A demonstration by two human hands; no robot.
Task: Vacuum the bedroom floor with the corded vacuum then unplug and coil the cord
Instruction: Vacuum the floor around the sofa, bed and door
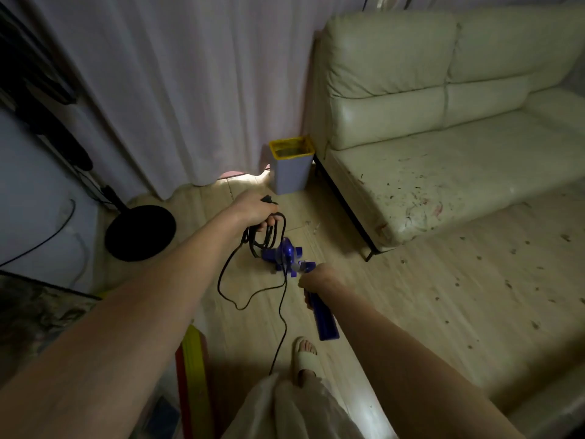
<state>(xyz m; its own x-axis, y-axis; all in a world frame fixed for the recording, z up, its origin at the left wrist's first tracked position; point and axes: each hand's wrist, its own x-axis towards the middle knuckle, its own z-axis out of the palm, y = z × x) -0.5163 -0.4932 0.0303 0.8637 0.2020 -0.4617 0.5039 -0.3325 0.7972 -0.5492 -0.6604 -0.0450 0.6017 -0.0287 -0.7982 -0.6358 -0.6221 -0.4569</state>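
My left hand (254, 209) grips several hanging loops of the black cord (267, 236), with the plug end sticking out above my fingers. The rest of the cord trails in a loose curve over the wooden floor (395, 296) and runs back toward my feet. My right hand (318, 280) grips the handle of the blue vacuum (286, 256), which stands on the floor just below the coiled loops. The handle's blue end pokes out below my right hand.
A cream leather sofa (443, 137) fills the right side, with dark specks on its seat and on the floor before it. A grey bin with a yellow rim (291, 167) stands by the sofa's corner. A black round fan base (141, 232) sits at left under the curtain (190, 90).
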